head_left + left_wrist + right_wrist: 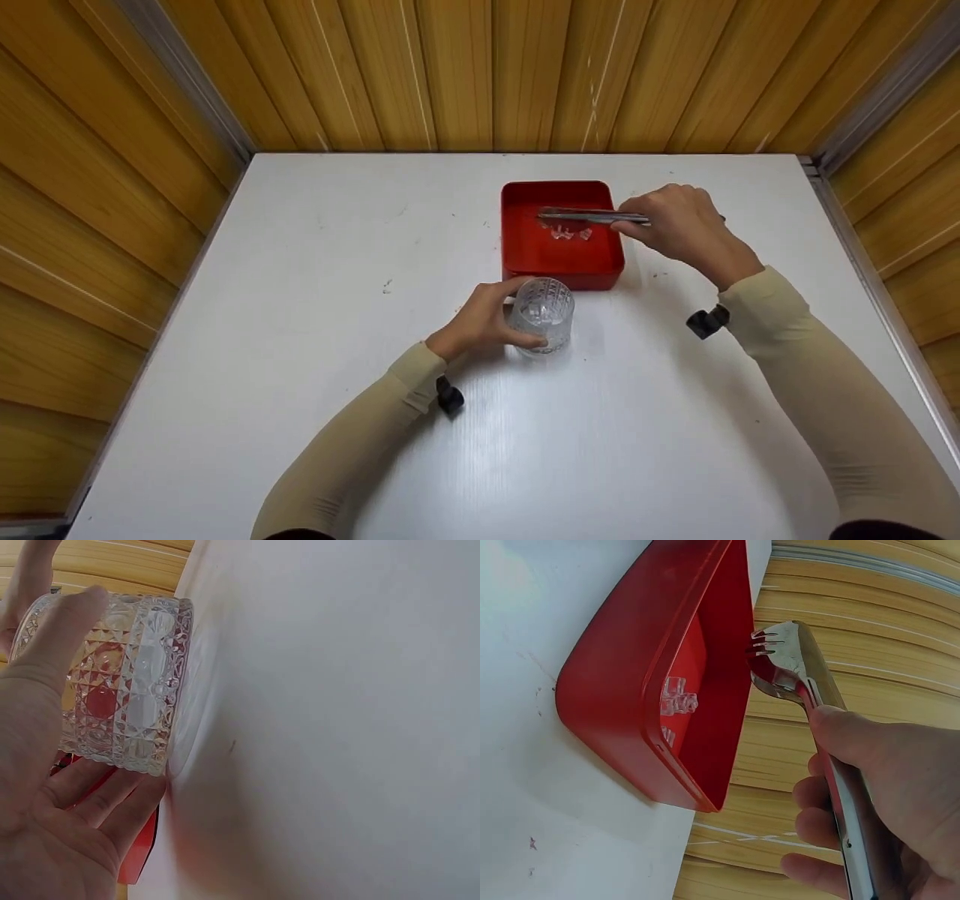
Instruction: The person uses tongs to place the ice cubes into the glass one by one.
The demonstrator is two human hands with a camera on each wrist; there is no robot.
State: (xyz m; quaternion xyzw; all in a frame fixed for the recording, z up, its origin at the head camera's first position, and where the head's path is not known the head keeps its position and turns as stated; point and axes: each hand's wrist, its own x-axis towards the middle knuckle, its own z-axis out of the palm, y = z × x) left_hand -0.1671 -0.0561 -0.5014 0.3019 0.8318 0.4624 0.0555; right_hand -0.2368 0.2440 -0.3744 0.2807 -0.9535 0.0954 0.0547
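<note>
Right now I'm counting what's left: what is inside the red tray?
A few clear ice-like cubes lie in the red tray. The metal tongs hover above and may hide more.

Bright, even light; soft shadows.

Both hands [484, 319] [679, 221] reach forward, fingers curled in grips.

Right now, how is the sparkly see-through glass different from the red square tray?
The clear cut-glass tumbler is round and see-through; the red plastic square tray is solid-coloured with straight sides. The tumbler stands taller, the tray sits low and wide. The left hand holds the tumbler; no hand touches the tray. Both stand on the white table.
</note>
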